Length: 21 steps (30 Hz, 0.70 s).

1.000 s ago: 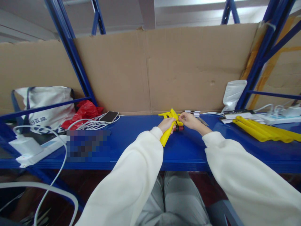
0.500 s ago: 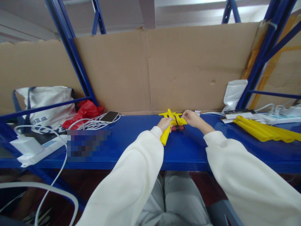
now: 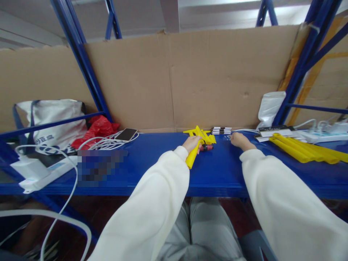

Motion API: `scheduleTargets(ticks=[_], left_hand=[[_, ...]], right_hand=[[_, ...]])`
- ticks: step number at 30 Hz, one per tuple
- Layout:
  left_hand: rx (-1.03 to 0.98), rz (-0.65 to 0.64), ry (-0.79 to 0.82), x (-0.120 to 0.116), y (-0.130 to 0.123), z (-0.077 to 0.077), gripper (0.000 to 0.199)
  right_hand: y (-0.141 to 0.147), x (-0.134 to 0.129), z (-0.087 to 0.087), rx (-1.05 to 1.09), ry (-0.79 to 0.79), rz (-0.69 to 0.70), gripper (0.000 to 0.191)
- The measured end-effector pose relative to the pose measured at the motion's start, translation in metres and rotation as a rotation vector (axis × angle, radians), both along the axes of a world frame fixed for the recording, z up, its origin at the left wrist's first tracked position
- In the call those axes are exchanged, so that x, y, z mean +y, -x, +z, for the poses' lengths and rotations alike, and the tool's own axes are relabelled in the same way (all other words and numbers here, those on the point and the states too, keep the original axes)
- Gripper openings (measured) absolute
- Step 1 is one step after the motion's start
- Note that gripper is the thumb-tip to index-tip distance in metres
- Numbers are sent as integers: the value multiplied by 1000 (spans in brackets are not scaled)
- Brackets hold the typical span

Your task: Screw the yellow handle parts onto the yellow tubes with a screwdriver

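- Left hand: closed round a yellow tube, above the bench. Right hand, at 3 o'clock from it: fingers curled beside small bits; I cannot tell whether it holds one.
- Progress, as I judge it: work on this tube looks under way but unfinished, as loose bits lie at the right fingertips. Any finished joint at the tube is covered by the left hand.
- The tube's long axis runs 7 to 1 o'clock (12 being away from the wearer), its near end pointing at 7.
- At 1 to 2 o'clock lie yellow parts; whether the tube joins them is hidden. A red rod is at 3.
- Farther out, at 3, other tubes lie apart, seemingly left to do.
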State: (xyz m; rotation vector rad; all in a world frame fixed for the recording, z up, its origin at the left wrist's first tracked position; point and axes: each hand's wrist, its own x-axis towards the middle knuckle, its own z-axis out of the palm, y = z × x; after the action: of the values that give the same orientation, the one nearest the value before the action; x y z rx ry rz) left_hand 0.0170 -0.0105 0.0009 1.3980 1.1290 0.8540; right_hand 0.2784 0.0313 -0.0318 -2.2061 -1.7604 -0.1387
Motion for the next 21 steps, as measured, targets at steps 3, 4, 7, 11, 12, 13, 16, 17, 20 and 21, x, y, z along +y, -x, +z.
scheduleTargets(ticks=[3, 4, 7, 11, 12, 13, 16, 17, 20, 21], left_hand=[[-5, -1, -2, 1, 0, -1, 21], [-11, -2, 2, 1, 0, -1, 20], [-31, -9, 19, 0, 0, 0, 20], [-92, -37, 52, -3, 0, 5, 26], [-113, -52, 64, -5, 0, 7, 28], [-134, -67, 78, -6, 0, 9, 31], [-174, -135, 135, -7, 1, 14, 37], [-187, -151, 145, -7, 1, 14, 38], [-233, -179, 149, -3, 2, 11, 34], [-245, -190, 149, -2, 2, 9, 32]], right_hand=[[5, -2, 0, 18, 8, -31, 25], [7, -3, 1, 33, 5, -40, 25], [14, -4, 6, 117, -96, -40, 21], [33, -2, 15, 541, -274, 27, 13], [40, -2, 17, 734, -290, 63, 15], [47, -3, 19, 937, -275, 108, 18], [68, -9, 23, 1351, -56, 325, 32], [74, -12, 24, 1413, 25, 383, 37], [86, -20, 27, 1553, 216, 501, 49], [89, -22, 29, 1616, 253, 518, 51]])
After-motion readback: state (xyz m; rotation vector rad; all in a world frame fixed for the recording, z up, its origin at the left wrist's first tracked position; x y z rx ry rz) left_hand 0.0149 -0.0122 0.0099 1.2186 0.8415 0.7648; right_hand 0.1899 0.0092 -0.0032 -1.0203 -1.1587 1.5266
